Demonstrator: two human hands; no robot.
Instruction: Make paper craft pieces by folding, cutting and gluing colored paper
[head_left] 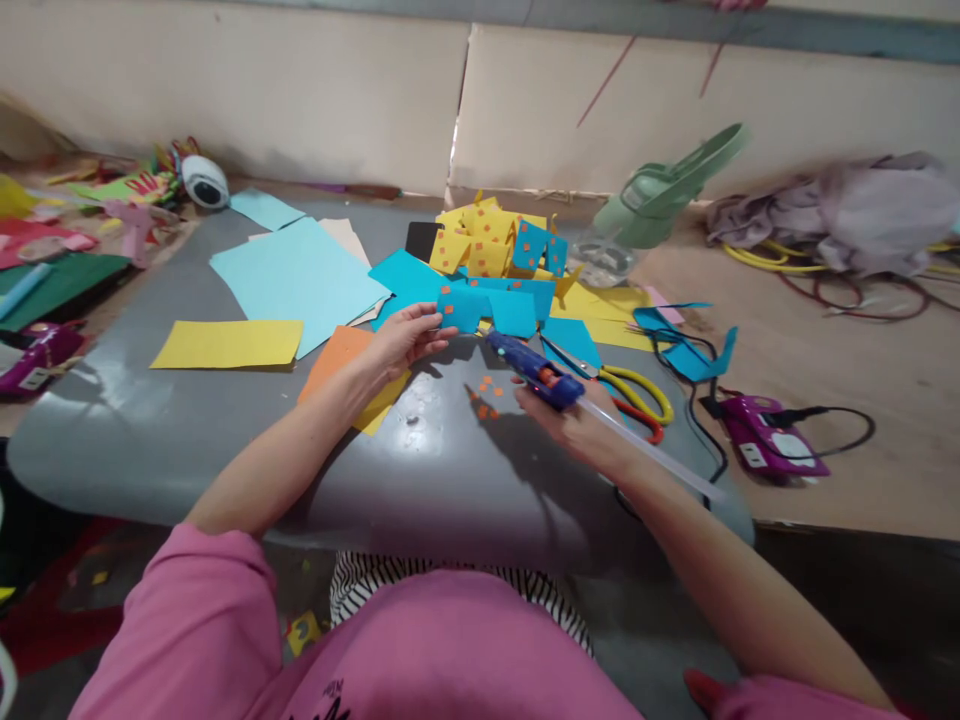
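My left hand (414, 338) pinches the left edge of a folded blue paper piece (462, 308) that carries small orange squares. My right hand (559, 415) is wrapped round a dark blue glue gun (534, 370), with a long clear glue stick (645, 448) coming out of its back. The gun's nozzle points at the lower edge of the blue piece, close to it; whether they touch I cannot tell. Several loose orange squares (486, 398) lie on the grey table (420, 480) below the nozzle. Behind the blue piece is a pile of folded yellow pieces (491, 235) with orange squares.
Scissors (634, 390) with yellow and orange handles lie right of the glue gun. Light blue sheets (300, 280) and a yellow strip (229, 344) are at the left. A purple power strip (769, 437) with black cords sits at the right, a green object (660, 195) behind.
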